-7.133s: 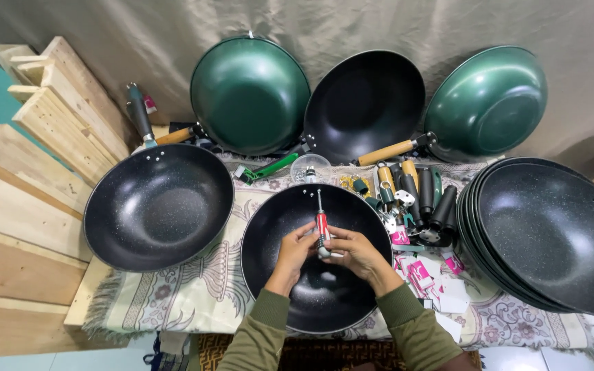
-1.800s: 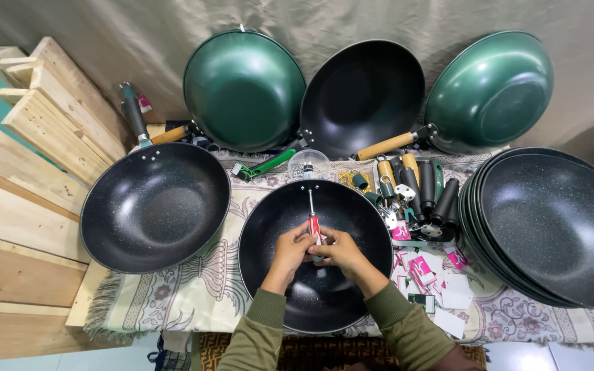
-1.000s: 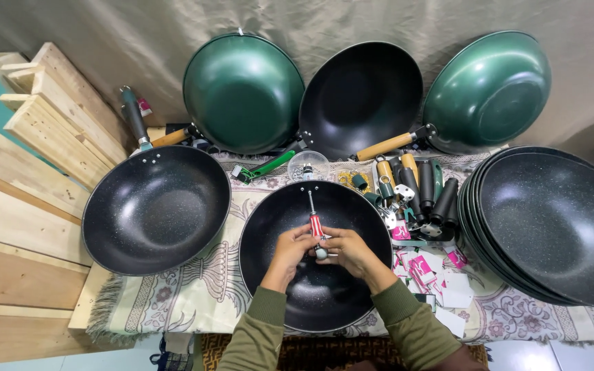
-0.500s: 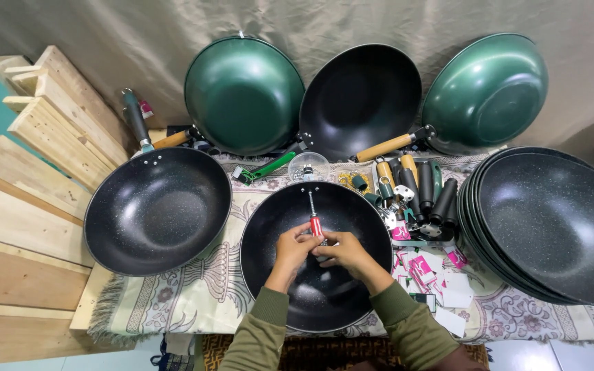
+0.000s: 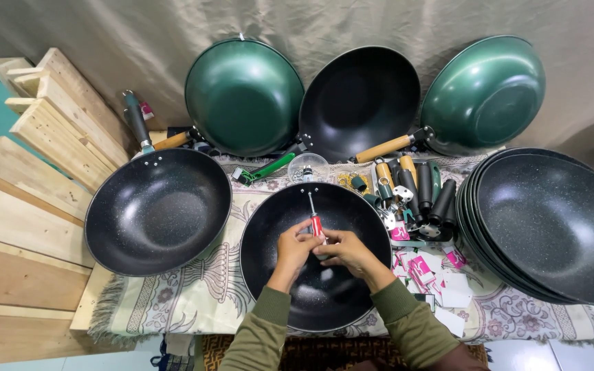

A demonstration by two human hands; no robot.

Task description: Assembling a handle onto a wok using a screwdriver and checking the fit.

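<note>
A black speckled wok (image 5: pixel 324 302) without a handle lies in front of me on the patterned cloth (image 5: pixel 194 302). Over its middle both hands meet around a red-handled screwdriver (image 5: pixel 315 218) whose metal shaft points at the wok's far rim. My left hand (image 5: pixel 295 249) pinches the handle from the left. My right hand (image 5: pixel 349 252) closes on it from the right. Whether a small part sits under the fingers is hidden.
A black wok with a handle (image 5: pixel 156 209) lies at left. Two green woks (image 5: pixel 245 96) (image 5: pixel 486 93) and a black wok (image 5: pixel 359 99) lean on the curtain. Stacked black woks (image 5: pixel 551 220) sit right, loose handles (image 5: pixel 414 189), pink tags (image 5: pixel 424 264), wooden planks (image 5: pixel 29 178).
Both hands stay on the screwdriver over the wok; it shifts only slightly between frames. The woks and parts around have not moved.
</note>
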